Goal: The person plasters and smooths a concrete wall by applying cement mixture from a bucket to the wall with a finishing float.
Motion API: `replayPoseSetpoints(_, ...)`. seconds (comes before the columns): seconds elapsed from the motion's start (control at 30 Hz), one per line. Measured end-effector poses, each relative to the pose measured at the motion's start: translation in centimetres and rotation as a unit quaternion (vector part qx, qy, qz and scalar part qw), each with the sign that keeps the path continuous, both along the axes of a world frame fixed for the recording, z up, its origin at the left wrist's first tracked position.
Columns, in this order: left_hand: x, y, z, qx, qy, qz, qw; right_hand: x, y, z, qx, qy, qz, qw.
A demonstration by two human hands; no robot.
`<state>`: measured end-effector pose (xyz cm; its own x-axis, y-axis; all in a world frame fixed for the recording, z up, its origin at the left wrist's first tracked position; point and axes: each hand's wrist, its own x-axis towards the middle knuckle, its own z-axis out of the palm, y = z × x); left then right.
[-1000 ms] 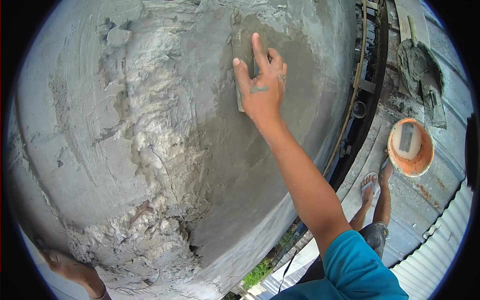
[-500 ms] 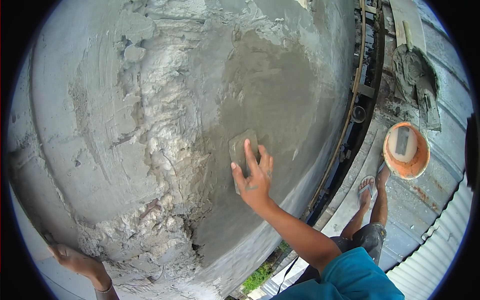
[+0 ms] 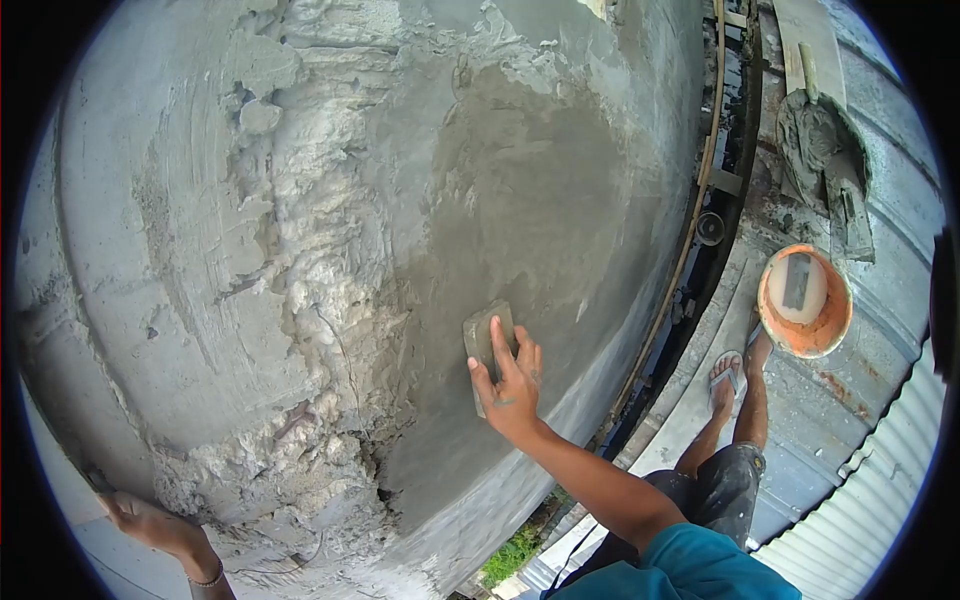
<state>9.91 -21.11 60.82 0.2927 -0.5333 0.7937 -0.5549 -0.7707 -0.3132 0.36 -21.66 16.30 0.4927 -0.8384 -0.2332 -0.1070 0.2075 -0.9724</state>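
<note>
My right hand [image 3: 512,385] presses a grey, sponge-like rectangular block [image 3: 489,332] against the wall, fingers and thumb gripping it. Under and above the block lies a patch of darker, damp plaster [image 3: 540,190]. Left of that patch runs a strip of rough, broken mortar [image 3: 335,220]. At the lower left my left hand [image 3: 155,525], with a bracelet at the wrist, holds on to the wall's edge [image 3: 75,450]; its fingertips are partly hidden there.
An orange-rimmed bucket [image 3: 840,325] with pale water and a flat grey piece in it stands by my feet. Beyond it a trowel handle [image 3: 807,70] sticks up by a heap of wet mortar [image 3: 815,140]. A dark gap [image 3: 735,215] separates the wall from the metal roofing.
My right hand has slid the block a little way down the damp plaster. The left hand stays at the wall's edge. The view has shifted slightly.
</note>
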Motion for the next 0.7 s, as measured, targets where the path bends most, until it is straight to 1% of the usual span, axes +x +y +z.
replayPoseSetpoints(0.03, -0.2, -0.7, -0.8, -0.007, 0.000, -0.013, 1.000, 1.7, -2.5, -1.1, -0.013, 0.010, -0.018, 1.000)
replayPoseSetpoints(0.07, -0.5, -1.1, -1.3, -0.010, 0.002, -0.020, 1.000, 4.4, -8.8, -1.7, 0.003, 0.019, -0.060, 0.998)
replayPoseSetpoints(0.1, -0.6, -0.9, -1.0, -0.010, 0.019, 0.001, 1.000, 7.0, -15.1, -2.4, 0.034, 0.016, -0.115, 0.993)
replayPoseSetpoints(0.13, -0.4, -0.8, 0.0, -0.004, 0.036, 0.019, 0.999, 8.6, -20.5, -3.0, 0.052, -0.010, -0.139, 0.989)
replayPoseSetpoints(0.17, -0.4, -0.8, 0.6, -0.001, 0.052, 0.040, 0.998, 8.3, -20.2, -3.0, 0.054, -0.012, -0.138, 0.989)
replayPoseSetpoints(0.23, -0.8, -2.0, -0.7, 0.014, 0.041, 0.050, 0.998, 8.3, -20.5, -2.6, 0.044, -0.018, -0.142, 0.989)
replayPoseSetpoints(0.3, -0.6, -1.6, -0.4, 0.015, 0.023, 0.030, 0.999, 5.1, -10.2, -1.8, -0.004, 0.016, -0.095, 0.995)
replayPoseSetpoints(0.33, 0.8, 0.5, 0.8, 0.006, 0.010, 0.002, 1.000, 2.4, -4.1, -1.5, 0.013, 0.005, -0.053, 0.999)
replayPoseSetpoints(0.37, 1.9, 2.3, 2.2, 0.013, -0.002, -0.003, 1.000, -0.7, 1.5, -1.3, 0.033, -0.008, -0.003, 0.999)
replayPoseSetpoints(0.4, 3.1, 4.1, 3.7, 0.019, -0.013, -0.009, 1.000, -4.2, 5.4, -0.9, 0.096, -0.019, 0.074, 0.992)
replayPoseSetpoints(0.43, 4.1, 5.8, 5.2, 0.042, -0.020, 0.009, 0.999, -7.3, 8.3, -0.8, 0.110, 0.005, 0.174, 0.978)
replayPoseSetpoints(0.47, 4.1, 5.6, 5.1, 0.050, -0.019, 0.017, 0.998, -9.9, 11.5, -1.3, 0.163, 0.002, 0.219, 0.962)
replayPoseSetpoints(0.5, 4.0, 5.4, 4.9, 0.059, -0.018, 0.025, 0.998, -11.3, 12.3, -2.8, 0.227, -0.007, 0.230, 0.946)
replayPoseSetpoints(0.53, 3.3, 4.1, 3.5, 0.053, -0.012, 0.024, 0.998, -12.7, 13.0, -4.4, 0.289, -0.011, 0.237, 0.927)
replayPoseSetpoints(0.6, 2.4, 2.7, 2.1, 0.049, -0.019, 0.025, 0.998, -14.7, 11.8, -7.6, 0.440, -0.035, 0.178, 0.880)
replayPoseSetpoints(0.67, 2.5, 2.4, 2.0, 0.053, -0.028, 0.030, 0.998, -15.9, 6.4, -12.3, 0.571, -0.071, 0.123, 0.808)
replayPoseSetpoints(0.7, 3.1, 2.6, 1.9, 0.054, -0.032, 0.030, 0.998, -16.2, 3.2, -14.5, 0.613, -0.088, 0.083, 0.781)
